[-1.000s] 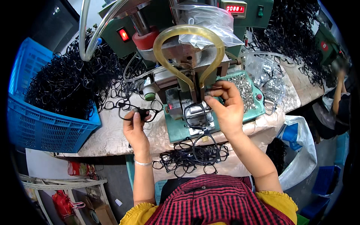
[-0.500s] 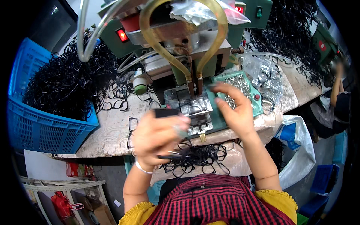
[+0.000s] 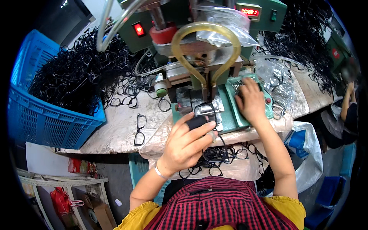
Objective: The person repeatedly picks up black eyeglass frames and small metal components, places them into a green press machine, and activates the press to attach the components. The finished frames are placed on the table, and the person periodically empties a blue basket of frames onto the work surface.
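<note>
My left hand [image 3: 186,143], with a black cover on one finger, is closed on a black eyeglass frame [image 3: 223,152]. It holds the frame up just in front of the metal fixture [image 3: 184,100] of a green bench machine. Above the fixture, two upright metal tips [image 3: 209,92] are joined by a looped yellowish tube [image 3: 207,26]. To the right, my right hand [image 3: 253,103] reaches into a green tray [image 3: 237,115] of small shiny metal parts. Its fingers bend down among the parts, with the thumb apart from them; nothing shows between them.
A blue crate [image 3: 50,124] heaped with black eyeglass frames stands at left. One loose frame [image 3: 140,129] lies on the bench, and more frames [image 3: 214,155] lie before my lap. Clear plastic bags [image 3: 278,80] sit beyond the tray. Another person's arm [image 3: 347,97] shows at far right.
My left hand has moved right and forward with the eyeglass frame, up to the fixture. From beside the metal tips, my right hand has gone right into the parts tray. The view has shifted slightly.
</note>
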